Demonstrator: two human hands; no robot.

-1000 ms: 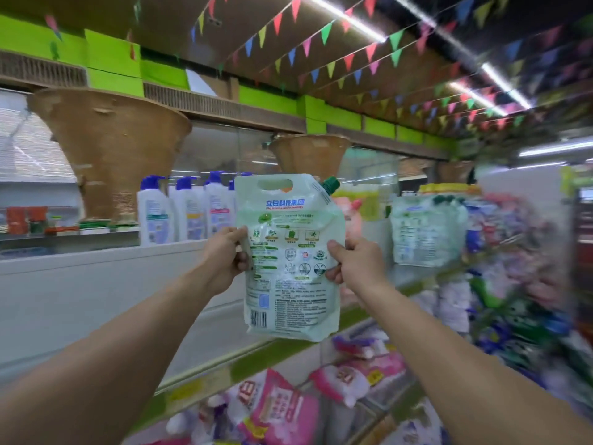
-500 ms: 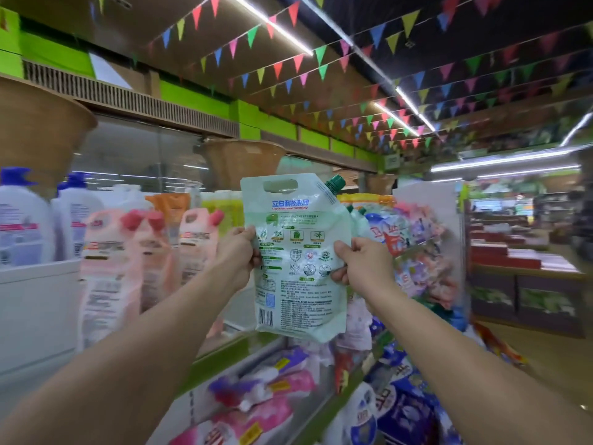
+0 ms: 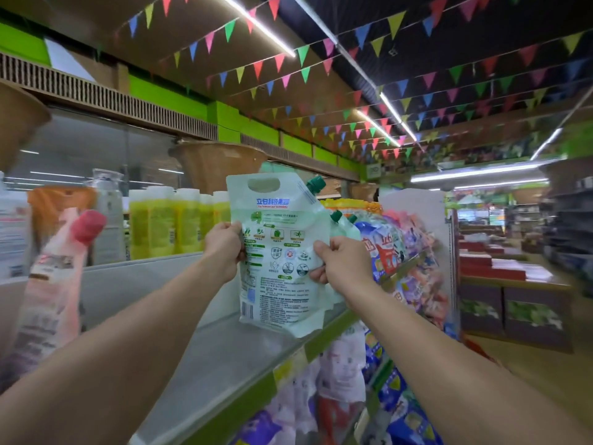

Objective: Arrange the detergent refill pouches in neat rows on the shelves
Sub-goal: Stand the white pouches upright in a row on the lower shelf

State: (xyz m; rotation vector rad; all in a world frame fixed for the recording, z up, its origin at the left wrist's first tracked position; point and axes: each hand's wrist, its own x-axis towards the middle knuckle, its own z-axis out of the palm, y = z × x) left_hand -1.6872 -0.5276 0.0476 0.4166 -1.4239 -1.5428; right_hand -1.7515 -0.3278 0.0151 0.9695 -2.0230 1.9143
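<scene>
Holding a pale green refill pouch [image 3: 282, 252] upright at frame centre, the left hand [image 3: 224, 252] and right hand [image 3: 343, 261] pinch its side edges, fingers clamped, above the bare shelf [image 3: 224, 354]. Next, probably, it must be set down beside the green-capped pouches [image 3: 345, 224] behind it, right of centre; pink pouches [image 3: 54, 274] crowd the blurred left edge.

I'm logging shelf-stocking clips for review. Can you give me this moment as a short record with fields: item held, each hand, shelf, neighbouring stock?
item held: pale green detergent refill pouch, upright, green spout cap top right, printed back facing the camera
left hand: grip on the pouch's left edge
right hand: grip on the pouch's right edge
shelf: bare grey stretch below the pouch
neighbouring stock: matching green-capped pouches just right; yellow bottles behind; pink pouch at left
</scene>
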